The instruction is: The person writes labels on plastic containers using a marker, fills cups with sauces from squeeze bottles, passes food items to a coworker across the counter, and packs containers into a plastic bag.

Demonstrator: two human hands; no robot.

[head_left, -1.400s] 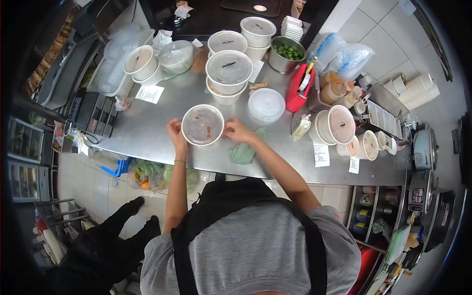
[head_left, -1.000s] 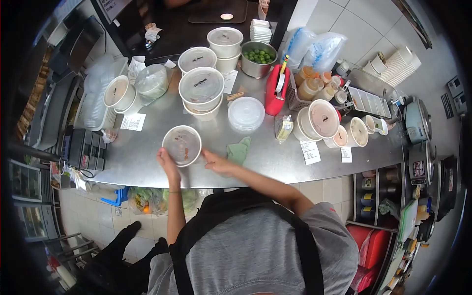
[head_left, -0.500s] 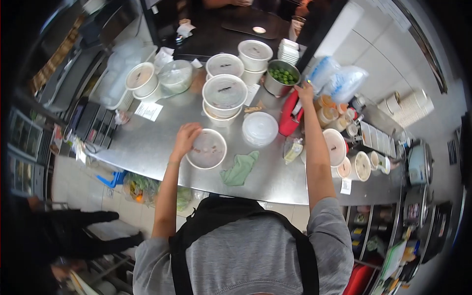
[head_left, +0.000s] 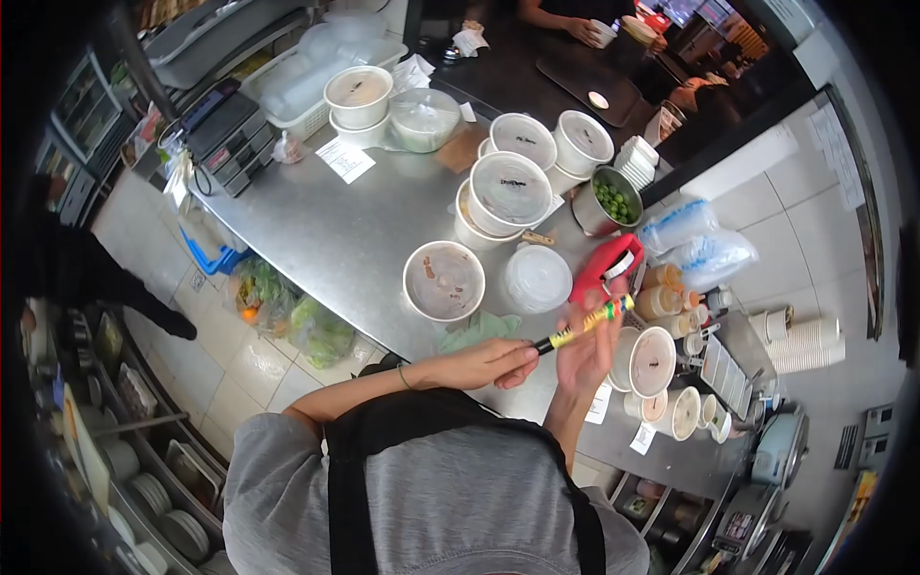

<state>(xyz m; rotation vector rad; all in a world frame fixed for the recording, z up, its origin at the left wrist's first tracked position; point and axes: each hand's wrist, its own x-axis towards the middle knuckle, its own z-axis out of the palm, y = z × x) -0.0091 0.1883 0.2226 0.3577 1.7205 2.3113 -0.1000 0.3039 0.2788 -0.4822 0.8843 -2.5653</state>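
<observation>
A yellow marker pen [head_left: 581, 329] with a black end is held between my two hands in front of my chest, over the table's near edge. My left hand [head_left: 494, 363] pinches the black end. Around the yellow body, the fingers of my right hand [head_left: 586, 353] are closed. Just beyond lie a green cloth [head_left: 476, 331] and a lidded round bowl [head_left: 444, 281] with reddish food visible through its lid. A stack of clear lids [head_left: 538, 279] sits near a red tape dispenser-like object [head_left: 608, 265], past my right hand.
Stacked lidded bowls [head_left: 511, 195] carry dark writing. A metal pot of green limes [head_left: 613, 201] stands behind. Sauce bottles [head_left: 661, 301] and more tubs [head_left: 652, 362] line the right side. Another person's hand [head_left: 582, 32] holds a cup beyond the counter.
My left hand has left the bowl's lid, and my right hand has come back from beside the lime pot. Both now meet on the marker pen. The view has turned.
</observation>
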